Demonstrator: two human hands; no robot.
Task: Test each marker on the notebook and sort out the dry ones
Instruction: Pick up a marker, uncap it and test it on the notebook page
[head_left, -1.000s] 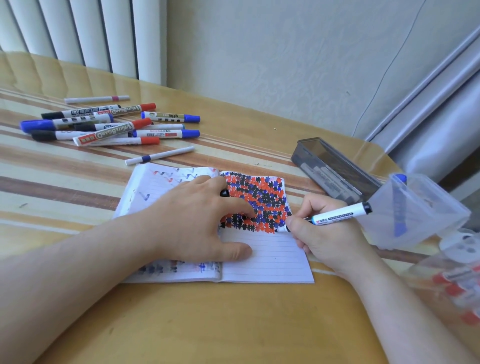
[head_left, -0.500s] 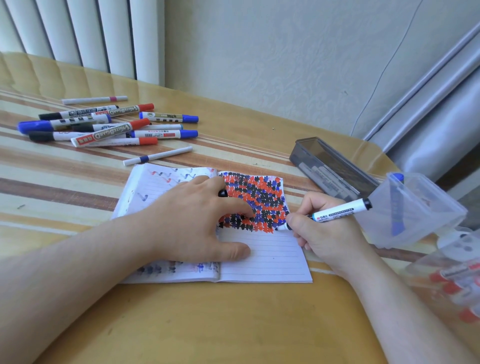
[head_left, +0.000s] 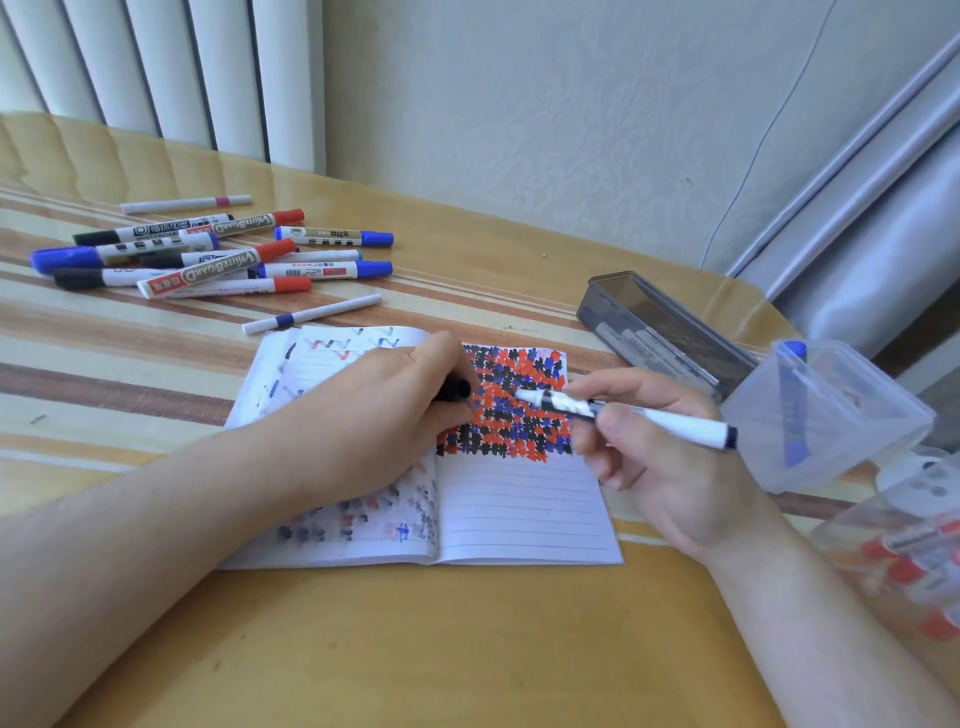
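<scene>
Right hand (head_left: 670, 462) pinching white marker (head_left: 631, 414), tip over scribbled notebook (head_left: 519, 509) page. Left hand (head_left: 384, 415) resting on notebook, fingers curled round black cap (head_left: 457, 389). Marker pile (head_left: 208, 254) far left on table (head_left: 415, 649), clear tub (head_left: 857, 447) right.

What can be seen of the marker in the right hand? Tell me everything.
The marker is a slim white plastic barrel with dark printed lettering near its front and a black end plug at the back. It is uncapped, lifted above the notebook's scribbled page and lying almost level, tip toward the left hand. The right hand pinches it mid-barrel. Nothing else touches it.
</scene>
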